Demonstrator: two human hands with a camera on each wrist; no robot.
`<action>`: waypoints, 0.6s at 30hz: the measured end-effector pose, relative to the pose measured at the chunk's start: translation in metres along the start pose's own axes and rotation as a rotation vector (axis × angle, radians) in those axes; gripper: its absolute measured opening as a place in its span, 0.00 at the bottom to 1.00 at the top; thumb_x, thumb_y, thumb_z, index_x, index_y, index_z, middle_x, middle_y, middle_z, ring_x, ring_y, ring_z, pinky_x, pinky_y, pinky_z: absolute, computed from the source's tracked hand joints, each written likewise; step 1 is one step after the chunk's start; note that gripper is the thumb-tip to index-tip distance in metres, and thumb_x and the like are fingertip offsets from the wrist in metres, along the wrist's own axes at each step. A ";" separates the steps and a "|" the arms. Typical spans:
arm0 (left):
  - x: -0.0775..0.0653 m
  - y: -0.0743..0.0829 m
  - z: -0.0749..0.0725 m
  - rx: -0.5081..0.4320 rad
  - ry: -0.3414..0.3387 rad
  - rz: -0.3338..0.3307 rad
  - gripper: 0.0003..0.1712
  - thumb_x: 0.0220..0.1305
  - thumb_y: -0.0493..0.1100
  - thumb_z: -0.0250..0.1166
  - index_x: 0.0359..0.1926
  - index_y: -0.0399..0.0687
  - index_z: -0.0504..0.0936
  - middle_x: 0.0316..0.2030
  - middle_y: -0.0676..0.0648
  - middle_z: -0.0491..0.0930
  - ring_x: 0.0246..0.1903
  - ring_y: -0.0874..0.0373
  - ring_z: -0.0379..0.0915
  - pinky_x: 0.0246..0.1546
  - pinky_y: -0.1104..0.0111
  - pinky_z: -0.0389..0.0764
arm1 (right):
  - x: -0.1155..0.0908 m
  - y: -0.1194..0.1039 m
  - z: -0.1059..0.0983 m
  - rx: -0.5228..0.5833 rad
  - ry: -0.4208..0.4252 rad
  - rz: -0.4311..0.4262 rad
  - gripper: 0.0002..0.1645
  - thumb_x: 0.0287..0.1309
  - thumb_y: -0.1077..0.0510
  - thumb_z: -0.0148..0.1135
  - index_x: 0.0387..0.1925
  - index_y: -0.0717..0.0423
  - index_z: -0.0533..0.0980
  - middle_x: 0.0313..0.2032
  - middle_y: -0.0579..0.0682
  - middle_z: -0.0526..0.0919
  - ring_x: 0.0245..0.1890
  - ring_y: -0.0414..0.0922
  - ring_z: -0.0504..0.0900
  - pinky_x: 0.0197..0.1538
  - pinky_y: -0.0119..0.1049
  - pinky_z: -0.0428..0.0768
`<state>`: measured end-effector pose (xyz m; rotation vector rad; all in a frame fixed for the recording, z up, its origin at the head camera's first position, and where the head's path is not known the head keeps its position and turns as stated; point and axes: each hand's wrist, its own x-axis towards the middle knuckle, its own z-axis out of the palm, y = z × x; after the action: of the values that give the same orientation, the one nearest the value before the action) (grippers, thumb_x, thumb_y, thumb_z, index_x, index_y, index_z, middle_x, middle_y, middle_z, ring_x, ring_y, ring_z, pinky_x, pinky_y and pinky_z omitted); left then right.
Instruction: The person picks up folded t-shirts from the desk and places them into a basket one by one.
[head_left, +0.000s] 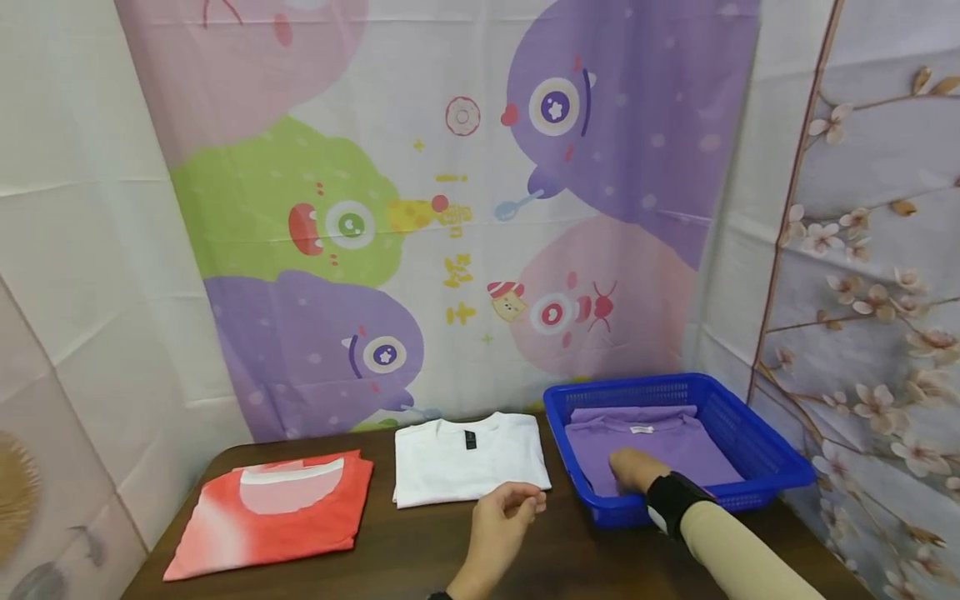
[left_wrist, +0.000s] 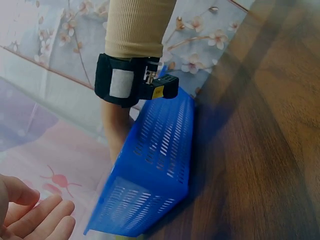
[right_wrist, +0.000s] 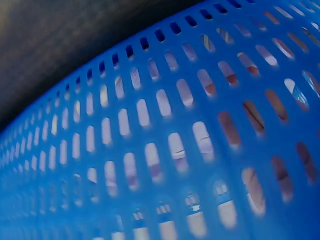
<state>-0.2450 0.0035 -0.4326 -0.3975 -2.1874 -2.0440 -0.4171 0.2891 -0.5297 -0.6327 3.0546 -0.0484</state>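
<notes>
My right hand (head_left: 639,471) reaches over the near rim of a blue plastic basket (head_left: 761,429). It is at the near left part of a folded purple T-shirt (head_left: 675,450) lying inside. The fingertips are hidden, so whether they grip the cloth does not show. In the right wrist view the slotted basket wall (right_wrist: 165,125) fills most of the picture. My left hand (head_left: 501,527) hovers in front of a folded white T-shirt (head_left: 465,467), fingers loosely curled with nothing in them. In the left wrist view, this left hand (left_wrist: 37,212) appears at the lower left.
A folded red-and-white tie-dye garment (head_left: 281,525) lies at the left of the dark wooden table (head_left: 390,558). A cartoon-print curtain (head_left: 465,367) hangs behind the table, and a floral curtain (head_left: 885,333) closes off the right side.
</notes>
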 end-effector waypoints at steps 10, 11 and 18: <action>-0.003 -0.007 0.009 -0.023 0.009 -0.032 0.07 0.59 0.29 0.61 0.37 0.28 0.83 0.36 0.32 0.86 0.33 0.51 0.86 0.32 0.81 0.80 | 0.040 0.078 0.102 -0.270 0.121 -0.126 0.10 0.38 0.60 0.63 0.11 0.47 0.72 0.17 0.50 0.80 0.19 0.50 0.77 0.24 0.46 0.76; -0.003 -0.008 0.010 -0.024 0.008 -0.033 0.07 0.60 0.29 0.60 0.38 0.28 0.82 0.36 0.32 0.86 0.33 0.50 0.86 0.32 0.80 0.81 | 0.032 0.065 0.087 -0.249 0.094 -0.106 0.11 0.38 0.60 0.65 0.11 0.48 0.73 0.18 0.51 0.81 0.20 0.51 0.78 0.25 0.47 0.77; -0.003 -0.014 0.013 -0.050 0.009 -0.055 0.09 0.60 0.27 0.59 0.39 0.23 0.80 0.37 0.29 0.85 0.34 0.45 0.86 0.35 0.71 0.85 | -0.041 -0.031 -0.039 -0.146 0.015 0.003 0.07 0.43 0.65 0.65 0.16 0.59 0.76 0.23 0.58 0.83 0.27 0.57 0.83 0.35 0.52 0.81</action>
<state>-0.2452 0.0153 -0.4482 -0.3356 -2.1692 -2.1284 -0.3681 0.2782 -0.4889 -0.6377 3.0949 0.1722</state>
